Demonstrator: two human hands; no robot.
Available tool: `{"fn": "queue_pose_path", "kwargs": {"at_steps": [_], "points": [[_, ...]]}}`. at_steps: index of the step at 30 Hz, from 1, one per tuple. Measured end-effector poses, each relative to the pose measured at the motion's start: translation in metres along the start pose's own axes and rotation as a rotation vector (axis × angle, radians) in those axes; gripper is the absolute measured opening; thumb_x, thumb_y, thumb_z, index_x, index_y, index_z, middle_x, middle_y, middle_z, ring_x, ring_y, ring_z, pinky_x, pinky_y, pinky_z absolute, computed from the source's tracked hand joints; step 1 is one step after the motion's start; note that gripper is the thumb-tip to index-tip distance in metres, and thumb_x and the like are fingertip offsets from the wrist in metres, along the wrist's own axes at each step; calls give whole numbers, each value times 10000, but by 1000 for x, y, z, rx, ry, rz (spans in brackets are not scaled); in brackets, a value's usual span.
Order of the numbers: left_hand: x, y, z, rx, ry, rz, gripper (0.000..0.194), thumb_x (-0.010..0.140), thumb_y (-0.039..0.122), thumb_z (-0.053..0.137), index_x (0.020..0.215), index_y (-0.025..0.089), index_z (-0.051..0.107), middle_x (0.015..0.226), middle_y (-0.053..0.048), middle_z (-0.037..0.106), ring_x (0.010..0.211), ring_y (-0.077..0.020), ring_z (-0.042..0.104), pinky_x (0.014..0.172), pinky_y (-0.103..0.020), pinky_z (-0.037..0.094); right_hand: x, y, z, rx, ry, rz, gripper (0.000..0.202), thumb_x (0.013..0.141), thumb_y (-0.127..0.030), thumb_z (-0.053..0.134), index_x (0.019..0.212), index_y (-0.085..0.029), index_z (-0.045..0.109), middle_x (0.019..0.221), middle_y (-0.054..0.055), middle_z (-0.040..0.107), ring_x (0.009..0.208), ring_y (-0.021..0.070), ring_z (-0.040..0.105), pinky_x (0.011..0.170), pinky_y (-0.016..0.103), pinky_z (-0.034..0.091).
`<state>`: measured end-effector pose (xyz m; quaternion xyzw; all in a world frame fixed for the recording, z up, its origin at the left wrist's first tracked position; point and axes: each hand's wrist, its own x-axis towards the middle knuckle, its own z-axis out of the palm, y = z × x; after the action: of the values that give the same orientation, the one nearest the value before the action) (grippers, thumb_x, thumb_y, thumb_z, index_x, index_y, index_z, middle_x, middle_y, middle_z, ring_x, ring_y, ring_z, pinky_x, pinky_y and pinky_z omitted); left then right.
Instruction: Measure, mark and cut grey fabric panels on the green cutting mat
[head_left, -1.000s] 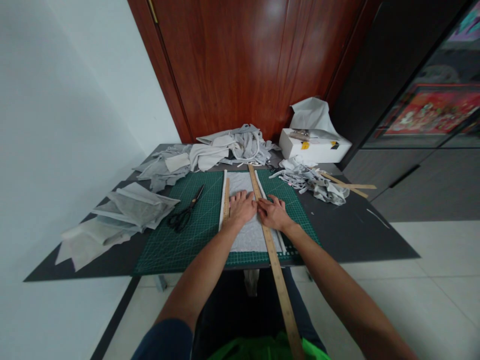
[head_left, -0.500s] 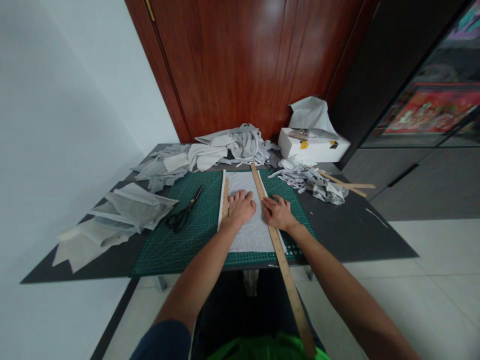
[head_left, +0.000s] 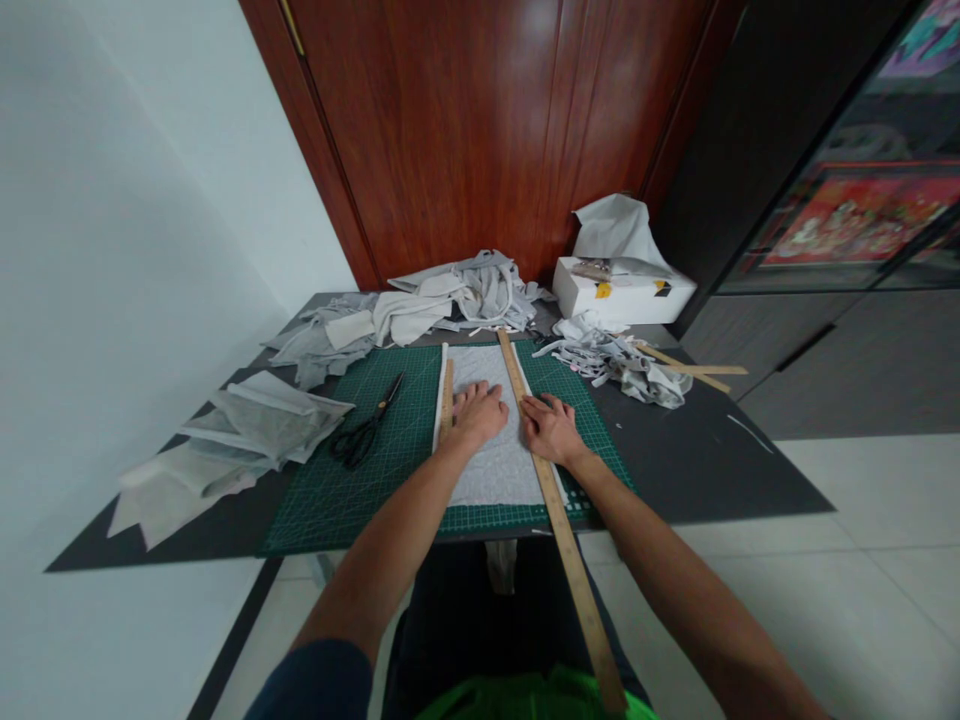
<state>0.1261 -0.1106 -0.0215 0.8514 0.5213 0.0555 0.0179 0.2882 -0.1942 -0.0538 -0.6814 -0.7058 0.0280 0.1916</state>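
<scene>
— What lies left on the surface (head_left: 720, 470)?
— Folded grey sheets (head_left: 247, 425), then scissors (head_left: 367, 430) on the green cutting mat (head_left: 360, 480).
— And the hands?
— Left hand (head_left: 480, 412) flat, fingers spread, on the pale fabric panel (head_left: 495, 450); a short ruler (head_left: 448, 400) lies beside it. Right hand (head_left: 549, 428), also flat, presses the long wooden ruler (head_left: 559, 520), which has swung slightly since a second ago, toward the panel's right edge.
</scene>
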Motion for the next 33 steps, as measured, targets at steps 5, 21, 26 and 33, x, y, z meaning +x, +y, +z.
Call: {"fn": "queue_pose_path", "kwargs": {"at_steps": [5, 21, 26, 33], "points": [[19, 9, -20, -30, -162, -25, 420, 959, 289, 452, 1259, 204, 735, 1422, -165, 593, 1341, -365, 482, 1094, -543, 411, 0, -1, 0, 12, -3, 2, 516, 1002, -298, 431, 1483, -254, 612, 1603, 42, 540, 1474, 330, 369, 1153, 557, 319], [37, 32, 16, -148, 145, 5, 329, 984, 225, 475, 1231, 241, 692, 1449, -75, 622, 1371, -277, 447, 1092, -460, 406, 2, -4, -5, 57, -16, 10, 478, 1000, -303, 450, 1422, -250, 667, 1588, 32, 558, 1459, 341, 389, 1169, 554, 307], [36, 30, 23, -170, 145, 6, 329, 1005, 214, 452, 1215, 269, 700, 1398, -49, 668, 1327, -252, 491, 1084, -449, 387, 8, 3, -2, 102, -2, 19, 463, 976, -285, 481, 1387, -260, 693, 1521, 45, 622, 1412, 339, 438, 1139, 545, 368], [36, 28, 22, -178, 112, 3, 342, 1034, 265, 427, 1214, 279, 717, 1438, -37, 652, 1368, -267, 462, 1091, -464, 367, 60, 15, -5, 134, 88, 28, 557, 950, -176, 430, 1478, -180, 609, 1530, 104, 593, 1384, 293, 491, 1122, 430, 420]]}}
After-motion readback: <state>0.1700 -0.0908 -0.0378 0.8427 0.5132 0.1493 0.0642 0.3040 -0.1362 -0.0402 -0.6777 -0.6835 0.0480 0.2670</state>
